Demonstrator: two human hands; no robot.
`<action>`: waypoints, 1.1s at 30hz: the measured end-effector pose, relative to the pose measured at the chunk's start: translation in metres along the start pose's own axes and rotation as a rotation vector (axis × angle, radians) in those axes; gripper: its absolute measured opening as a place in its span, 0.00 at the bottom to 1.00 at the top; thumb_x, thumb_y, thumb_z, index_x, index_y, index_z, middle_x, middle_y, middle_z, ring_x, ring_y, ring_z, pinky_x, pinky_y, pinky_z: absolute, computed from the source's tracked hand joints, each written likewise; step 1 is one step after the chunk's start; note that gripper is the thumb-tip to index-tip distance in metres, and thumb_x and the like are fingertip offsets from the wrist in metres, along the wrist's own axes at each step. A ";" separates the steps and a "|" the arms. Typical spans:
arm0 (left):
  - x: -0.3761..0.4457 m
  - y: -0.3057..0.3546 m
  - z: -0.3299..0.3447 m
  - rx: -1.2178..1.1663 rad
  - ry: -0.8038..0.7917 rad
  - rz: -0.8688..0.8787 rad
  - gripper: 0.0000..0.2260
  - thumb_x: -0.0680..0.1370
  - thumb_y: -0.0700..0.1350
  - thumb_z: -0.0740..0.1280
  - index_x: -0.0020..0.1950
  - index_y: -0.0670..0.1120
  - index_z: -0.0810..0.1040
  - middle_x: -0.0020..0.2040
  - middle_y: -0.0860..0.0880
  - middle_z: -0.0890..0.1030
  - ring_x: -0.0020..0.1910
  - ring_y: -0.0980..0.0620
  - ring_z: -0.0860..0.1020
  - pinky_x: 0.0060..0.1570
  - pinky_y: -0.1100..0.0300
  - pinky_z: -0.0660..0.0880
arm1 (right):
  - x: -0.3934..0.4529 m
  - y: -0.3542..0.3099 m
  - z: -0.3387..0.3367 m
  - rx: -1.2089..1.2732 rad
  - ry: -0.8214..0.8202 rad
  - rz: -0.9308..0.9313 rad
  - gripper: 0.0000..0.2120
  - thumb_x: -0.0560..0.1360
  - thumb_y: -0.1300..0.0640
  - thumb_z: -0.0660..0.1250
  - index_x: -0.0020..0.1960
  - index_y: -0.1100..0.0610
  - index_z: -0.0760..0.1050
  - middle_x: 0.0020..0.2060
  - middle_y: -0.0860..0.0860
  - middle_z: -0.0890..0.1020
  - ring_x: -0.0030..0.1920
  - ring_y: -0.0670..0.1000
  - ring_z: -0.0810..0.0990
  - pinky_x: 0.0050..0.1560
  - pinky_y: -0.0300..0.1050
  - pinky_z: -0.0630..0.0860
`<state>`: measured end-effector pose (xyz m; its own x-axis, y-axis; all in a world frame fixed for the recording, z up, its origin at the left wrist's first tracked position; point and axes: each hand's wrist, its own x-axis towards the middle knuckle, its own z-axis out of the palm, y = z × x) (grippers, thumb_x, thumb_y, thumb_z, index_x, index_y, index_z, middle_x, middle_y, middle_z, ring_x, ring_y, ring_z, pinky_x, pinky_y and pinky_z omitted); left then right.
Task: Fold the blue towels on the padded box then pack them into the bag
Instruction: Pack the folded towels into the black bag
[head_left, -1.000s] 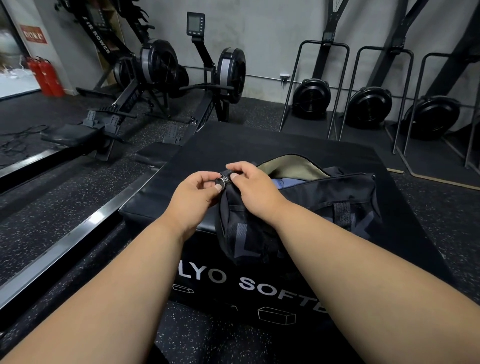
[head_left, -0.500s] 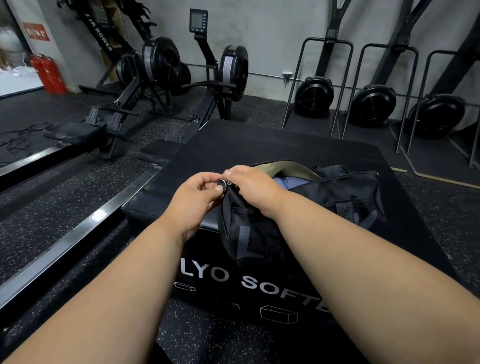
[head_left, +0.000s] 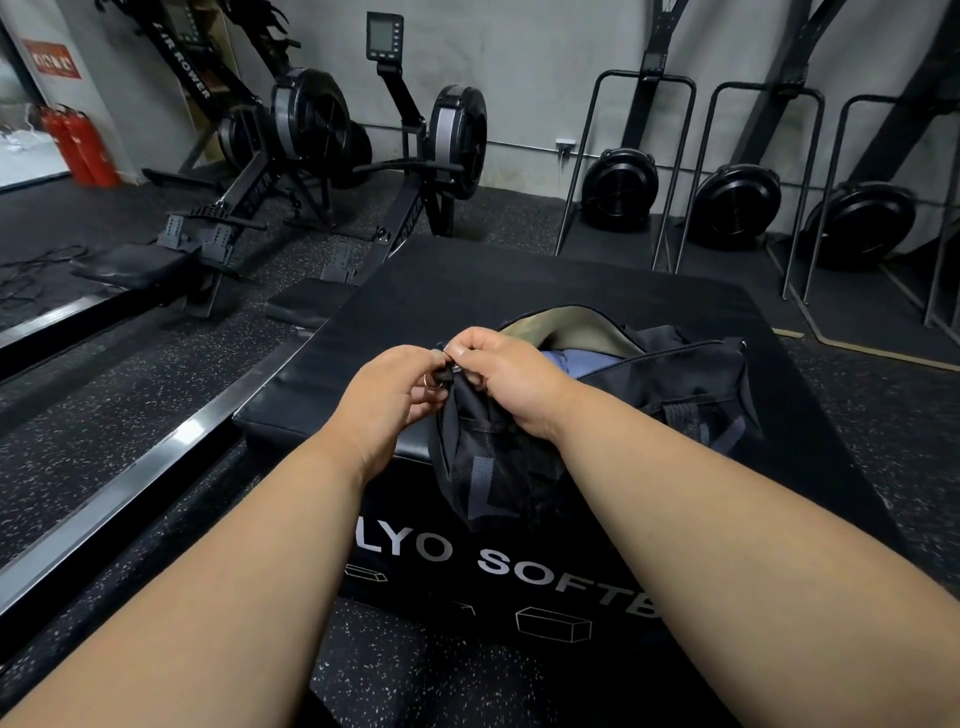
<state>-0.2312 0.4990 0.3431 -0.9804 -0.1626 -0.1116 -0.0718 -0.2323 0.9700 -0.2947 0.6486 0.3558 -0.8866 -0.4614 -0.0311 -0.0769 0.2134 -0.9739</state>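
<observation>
Right hand (head_left: 506, 376) fingers are curling and pinching something small at the near end of the bag (head_left: 597, 415); likely the zipper pull, too small to tell. Left hand (head_left: 395, 400) fingers are pinching the same bag end, a metal ring (head_left: 431, 381) showing beside them. Bag mouth is gaping open, blue towels (head_left: 576, 362) mostly hidden inside, just right of the fingers. Bag is sitting on the padded box (head_left: 519, 280), whose print is partly cut off by the arms.

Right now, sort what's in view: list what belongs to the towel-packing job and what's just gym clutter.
Job:
black fabric duffel bag
folded blue towel inside it
black padded box
left hand and right hand at the bag's near end

Clutter:
black rowing machines
red fire extinguishers
</observation>
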 end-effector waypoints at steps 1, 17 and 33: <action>0.001 -0.002 0.001 0.043 0.005 0.026 0.05 0.77 0.44 0.73 0.49 0.44 0.81 0.40 0.49 0.81 0.41 0.51 0.78 0.50 0.56 0.78 | -0.001 -0.001 -0.001 0.012 0.000 0.009 0.10 0.85 0.57 0.62 0.46 0.53 0.77 0.31 0.48 0.69 0.32 0.44 0.64 0.34 0.39 0.62; 0.001 -0.015 -0.008 0.092 0.204 0.115 0.08 0.79 0.33 0.72 0.53 0.45 0.83 0.45 0.47 0.85 0.44 0.52 0.82 0.52 0.57 0.81 | -0.013 -0.009 -0.006 -0.253 0.050 -0.070 0.06 0.81 0.63 0.68 0.49 0.53 0.77 0.35 0.53 0.83 0.31 0.47 0.76 0.36 0.42 0.74; 0.023 -0.003 -0.011 0.419 0.325 0.300 0.10 0.77 0.39 0.72 0.49 0.55 0.85 0.44 0.52 0.84 0.43 0.55 0.79 0.54 0.57 0.78 | -0.022 0.012 -0.109 -0.981 0.285 -0.156 0.10 0.82 0.59 0.63 0.59 0.49 0.80 0.55 0.50 0.84 0.56 0.55 0.80 0.56 0.50 0.75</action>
<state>-0.2520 0.4856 0.3355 -0.8675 -0.4625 0.1831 0.0677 0.2549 0.9646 -0.3260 0.7555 0.3689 -0.9000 -0.3507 0.2588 -0.4255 0.8358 -0.3470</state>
